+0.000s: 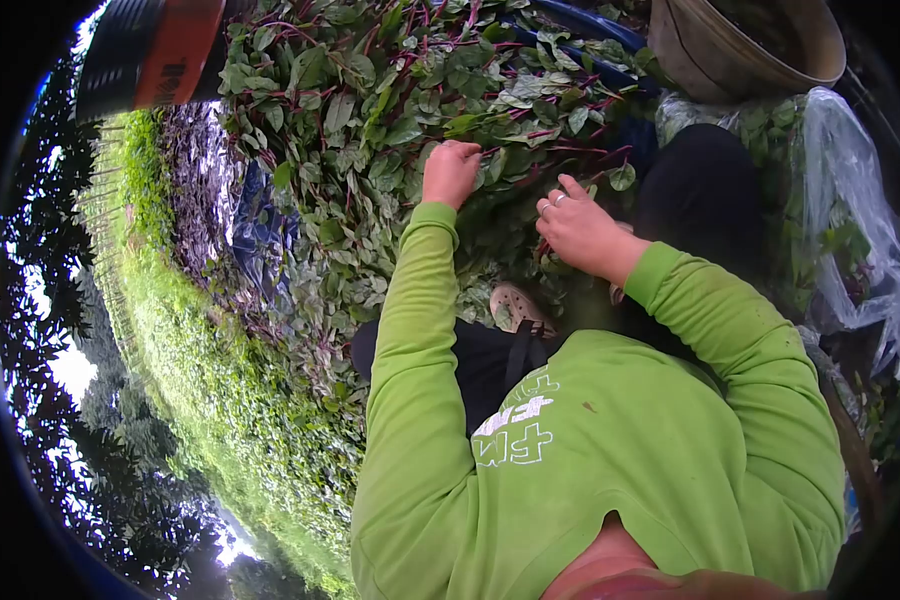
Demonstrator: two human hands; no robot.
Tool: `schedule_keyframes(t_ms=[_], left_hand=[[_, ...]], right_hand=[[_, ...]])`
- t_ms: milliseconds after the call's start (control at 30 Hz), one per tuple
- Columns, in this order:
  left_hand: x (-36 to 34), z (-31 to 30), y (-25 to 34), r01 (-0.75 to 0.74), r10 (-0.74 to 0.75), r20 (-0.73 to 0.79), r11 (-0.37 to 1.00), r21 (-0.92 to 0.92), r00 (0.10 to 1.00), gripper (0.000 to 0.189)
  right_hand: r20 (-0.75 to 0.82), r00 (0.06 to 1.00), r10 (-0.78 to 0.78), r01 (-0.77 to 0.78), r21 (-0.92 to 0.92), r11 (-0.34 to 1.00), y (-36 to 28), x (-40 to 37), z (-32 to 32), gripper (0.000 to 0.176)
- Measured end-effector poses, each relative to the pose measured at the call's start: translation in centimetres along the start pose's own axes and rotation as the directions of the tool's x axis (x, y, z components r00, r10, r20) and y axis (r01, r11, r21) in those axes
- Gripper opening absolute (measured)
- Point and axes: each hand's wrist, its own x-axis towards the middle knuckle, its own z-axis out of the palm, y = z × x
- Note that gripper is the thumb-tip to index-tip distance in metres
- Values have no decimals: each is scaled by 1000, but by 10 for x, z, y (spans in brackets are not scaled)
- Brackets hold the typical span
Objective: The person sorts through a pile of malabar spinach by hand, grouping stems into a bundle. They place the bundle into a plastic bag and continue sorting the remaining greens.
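Note:
A large heap of leafy greens with purple-red stems (400, 110), resembling Malabar spinach, spreads in front of me. At the near side of the heap is my left hand (452, 175), its fingers closed together among the leaves; what they pinch is hidden. To its right, my right hand (585, 228), with rings on its fingers, curls around some red stems (542, 248), the index finger partly stretched out. Leaves and a red stem lie just beyond its fingertips. The two hands are apart.
A pale bucket (725, 50) stands at the upper right, above a clear plastic bag (850, 220) by my dark-trousered knee (705, 190). A black and red container (160, 55) is at the upper left. Blue sheeting (260, 230) lies left of the heap; my clog (515, 308) shows below.

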Motion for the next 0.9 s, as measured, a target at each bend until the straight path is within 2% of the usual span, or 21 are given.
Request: schedule_keyframes(t_ms=[67,133,167,267,300,367,400,500,533,633,700,800,833,900], left_hand=[[6,6,16,-29,23,104,998,51,994,26],[13,13,18,-77,55,157,988,136,986,28],[15,14,17,-54,35,189,994,95,981,27],[10,2,15,68,-52,298,997,-45,953,28],[1,-5,19,124,-58,328,975,-183,943,27],[-19,-18,24,242,-63,387,867,-435,920,27],[-30,-23,30,380,-128,443,747,-545,887,25],[-53,-32,32,528,-158,540,547,-649,827,24],[-59,-26,22,489,-189,500,651,-581,845,25],[-73,-26,20,418,-120,487,710,-567,865,26],[-72,-36,24,446,-96,571,733,-514,815,26],[-52,-51,31,420,10,618,724,-547,786,27],[-39,-47,29,401,0,543,675,-619,839,29],[1,-21,16,143,-5,277,864,-482,961,34]], right_hand=[[-51,998,41,-40,20,999,0,3,2,18],[-6,997,77,-76,103,992,3,6,3,18],[17,995,95,-96,144,985,5,6,3,18],[-164,985,57,-26,181,983,7,7,11,19],[-165,985,52,-17,208,978,7,7,10,19],[-170,985,39,7,265,964,6,8,3,20],[-115,993,30,4,285,959,6,10,-3,20],[-112,993,26,13,332,943,3,12,-9,17],[-131,990,52,-7,320,947,3,13,-9,17],[-167,977,128,-75,293,953,4,14,-8,17],[-163,970,183,-132,282,950,7,16,-6,18],[-42,979,197,-179,269,946,6,17,-11,13],[-68,982,177,-154,261,953,6,16,-10,13],[-123,984,132,-98,246,964,7,16,-8,11]])
